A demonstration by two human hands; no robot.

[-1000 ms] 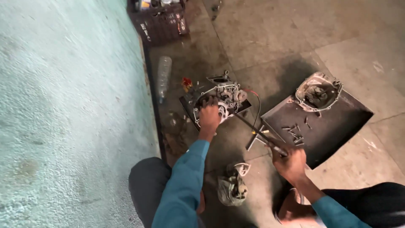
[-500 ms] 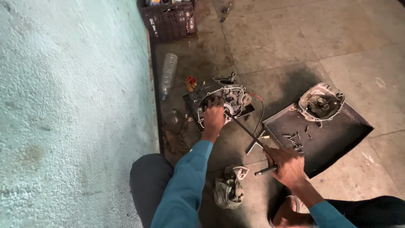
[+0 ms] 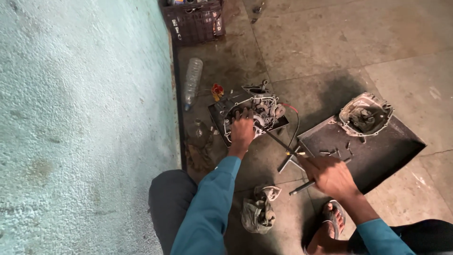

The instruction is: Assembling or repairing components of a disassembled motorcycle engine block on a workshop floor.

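My left hand [image 3: 242,131] presses down on an open grey engine casing [image 3: 257,109] that lies on the stone floor beside the wall. My right hand [image 3: 330,175] grips the handle of a long T-shaped wrench [image 3: 288,150]. Its thin shaft runs up and to the left into the casing. A second engine cover [image 3: 365,113] rests on the far corner of a dark metal tray [image 3: 377,153], and several loose bolts [image 3: 336,152] lie on that tray near my right hand.
A rough teal wall [image 3: 80,118] fills the left side. A dark plastic crate [image 3: 193,21] stands at the top, a clear plastic bottle [image 3: 191,80] lies below it. A small red object [image 3: 217,90] sits by the casing. A dirty rag [image 3: 257,210] lies by my knee, my sandalled foot [image 3: 330,222] nearby.
The view has shifted slightly. My right hand has moved left and down with the wrench. The left hand stays on the casing.
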